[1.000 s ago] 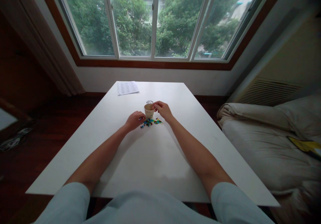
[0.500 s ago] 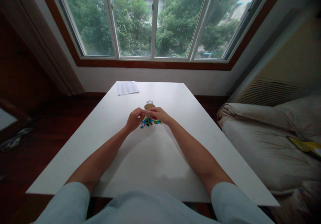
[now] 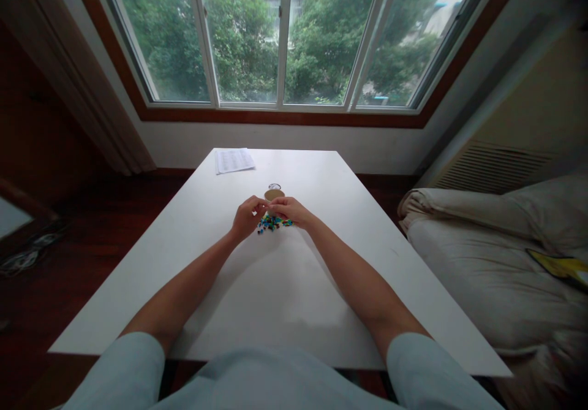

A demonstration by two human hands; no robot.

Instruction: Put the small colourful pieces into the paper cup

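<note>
My left hand [image 3: 248,215] and my right hand [image 3: 291,209] meet fingertip to fingertip above the middle of the white table [image 3: 285,293]. Both are closed in a pinch, and whatever they hold is too small to make out. Just below them lies a loose pile of small colourful pieces [image 3: 272,223] in blue, green, yellow and black; their kind is not clear. Right behind the fingertips is a round tan disc or shallow container [image 3: 274,195]. Beyond that sits a small clear ring-like item [image 3: 274,186].
Printed paper sheets [image 3: 234,160] lie at the table's far left corner. A beige sofa [image 3: 463,269] stands along the right side. Past the far edge is a wall with a wide window [image 3: 280,48]. Cables [image 3: 30,254] lie on the floor at left.
Both hands stay almost in place, with only slight finger movement. The right-hand end of the colourful pile looks a little different beside my right hand.
</note>
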